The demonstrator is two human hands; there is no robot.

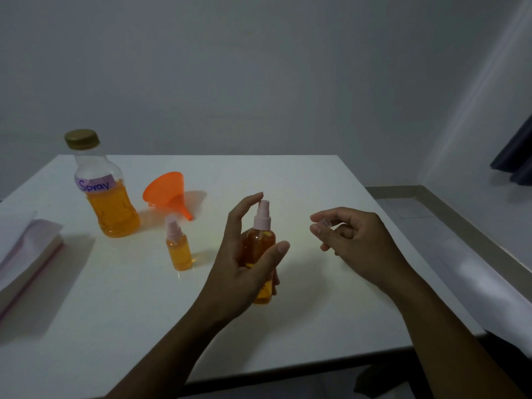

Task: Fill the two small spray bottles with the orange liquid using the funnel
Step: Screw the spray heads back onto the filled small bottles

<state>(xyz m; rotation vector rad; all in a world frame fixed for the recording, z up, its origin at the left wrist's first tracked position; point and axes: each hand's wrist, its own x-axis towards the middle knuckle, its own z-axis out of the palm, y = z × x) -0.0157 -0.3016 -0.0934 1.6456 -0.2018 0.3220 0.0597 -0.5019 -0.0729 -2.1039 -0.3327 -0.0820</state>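
My left hand (pixel 241 272) grips a small spray bottle (pixel 259 246) full of orange liquid, held upright above the table, with my index finger resting on its pink spray head. My right hand (pixel 354 243) hovers to the right and pinches a small clear cap (pixel 324 223) between thumb and fingers. A second small spray bottle (pixel 178 249), also filled with orange liquid and fitted with a pink sprayer, stands on the table to the left. The orange funnel (pixel 167 191) lies on its side behind it. A large bottle (pixel 106 194) labelled "Spray", gold cap on, is about half full of orange liquid.
The white table (pixel 288 180) ends at a right edge close to my right arm. A stack of paper or a book (pixel 26 249) lies at the left edge. A grey wall stands behind, and a dark curtain (pixel 515 159) hangs at the far right.
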